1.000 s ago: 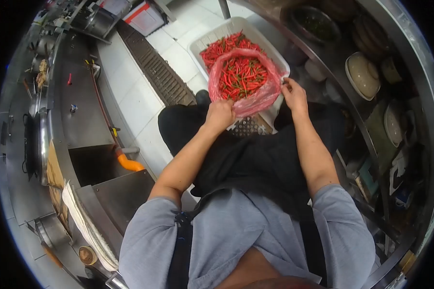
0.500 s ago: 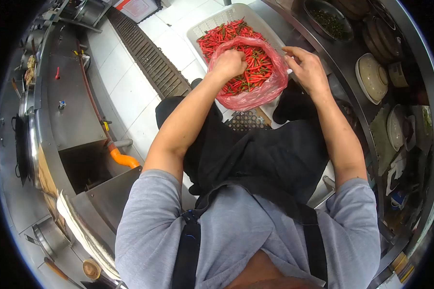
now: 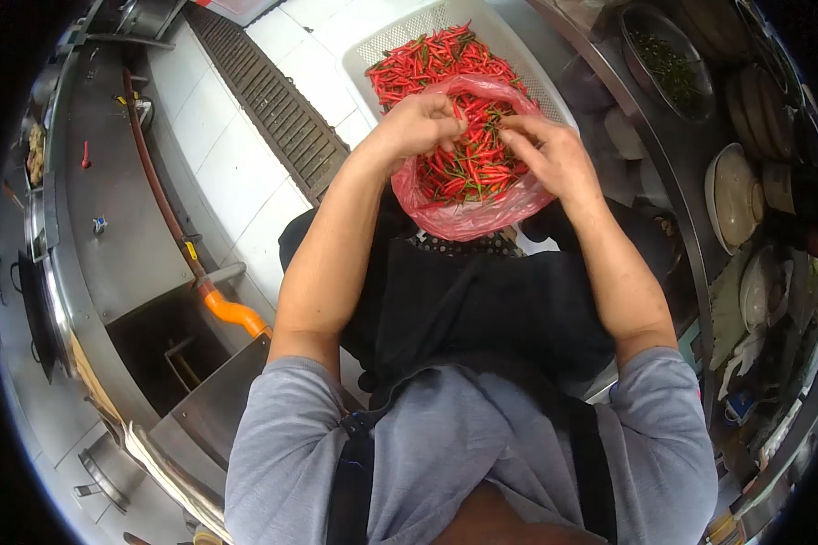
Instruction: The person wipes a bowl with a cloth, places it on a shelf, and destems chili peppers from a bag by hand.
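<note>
A pink plastic bag (image 3: 459, 221) full of red chilies with green stems (image 3: 473, 170) stands open between my knees. Behind it is a white perforated basket (image 3: 538, 68), where more red chilies (image 3: 427, 62) are heaped. My left hand (image 3: 423, 124) is above the left part of the bag, its fingers closed round a red chili (image 3: 459, 112). Over the right part of the bag is my right hand (image 3: 547, 153), thumb and fingers brought together at the green stems; what they pinch is too small to make out.
A floor drain grate (image 3: 268, 100) runs along the white tiles. At left is a steel counter (image 3: 109, 200) with an orange pipe (image 3: 234, 312). The right shelf holds a bowl of green stems (image 3: 668, 68) and a pale dish (image 3: 734, 198).
My right hand has moved left from the bag's right rim to over the chilies, and its fingers have closed. My left hand has lifted a little, with a chili now visible at its fingers.
</note>
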The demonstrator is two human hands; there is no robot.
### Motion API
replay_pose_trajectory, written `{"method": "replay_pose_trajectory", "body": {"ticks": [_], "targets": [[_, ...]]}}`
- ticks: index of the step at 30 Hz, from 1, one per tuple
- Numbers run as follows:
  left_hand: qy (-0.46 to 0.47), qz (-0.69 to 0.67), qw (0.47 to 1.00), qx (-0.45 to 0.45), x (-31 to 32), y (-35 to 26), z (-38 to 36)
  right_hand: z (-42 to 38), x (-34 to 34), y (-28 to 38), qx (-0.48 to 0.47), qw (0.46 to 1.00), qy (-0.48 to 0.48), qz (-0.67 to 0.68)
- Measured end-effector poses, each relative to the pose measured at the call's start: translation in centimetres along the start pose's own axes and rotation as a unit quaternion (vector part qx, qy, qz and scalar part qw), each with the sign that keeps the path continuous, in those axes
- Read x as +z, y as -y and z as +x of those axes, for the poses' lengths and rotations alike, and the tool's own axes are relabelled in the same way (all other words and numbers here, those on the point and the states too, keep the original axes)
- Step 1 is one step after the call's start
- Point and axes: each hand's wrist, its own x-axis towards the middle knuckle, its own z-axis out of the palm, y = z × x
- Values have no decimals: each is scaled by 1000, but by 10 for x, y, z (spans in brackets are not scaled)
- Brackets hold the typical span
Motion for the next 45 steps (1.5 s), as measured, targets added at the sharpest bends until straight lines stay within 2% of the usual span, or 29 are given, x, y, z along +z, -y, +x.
{"method": "replay_pose_trajectory", "body": {"ticks": [1,3,5,7,11,13,17,19,24,26,28,29,30,32,33,34,36,40,42,45], "targets": [[3,0,1000,-4,3,-5,-1,2,4,2,-10,1000,7,0],[27,-122,991,39,11,-10,2,6,16,0,-18,999,13,28],[26,-130,991,35,11,-9,8,10,20,-1,-25,999,14,34],[24,-137,990,33,12,-5,11,13,16,4,70,992,60,81],[-17,-84,996,10,15,-6,11,9,18,-1,67,993,61,80],[-23,-69,997,14,19,-6,10,6,22,-10,-23,999,32,17],[-53,-53,997,12,32,-2,13,-1,23,-17,-25,999,38,-29],[-60,-51,997,22,35,0,15,-5,24,-20,-96,985,31,-136],[-42,-21,999,4,41,6,22,-16,24,-18,-151,980,37,-123],[-12,-2,1000,7,42,9,28,-22,25,-13,-205,972,62,-96],[-47,53,997,13,44,12,35,-23,31,-20,-196,973,75,-91],[-100,65,992,48,42,20,45,-22,33,-22,-192,976,59,-82],[-98,68,992,49,39,28,56,-21,33,-19,-187,979,43,-72],[-205,157,957,132,35,38,72,-21,27,-18,-157,985,34,-64],[-245,235,935,105,43,6,52,-18,25,-22,-156,985,21,-70],[-245,236,934,106,45,5,55,-16,23,-24,-155,985,9,-77],[-267,354,893,79,50,11,63,-16,18,-24,-144,987,6,-72],[-207,405,889,51,42,31,78,-17,9,-27,-128,986,15,-103],[-182,400,897,53,36,20,67,-15,3,-25,-118,988,9,-96],[-128,362,922,53,27,4,48,-10,-5,-26,-114,987,-80,-85]]}}
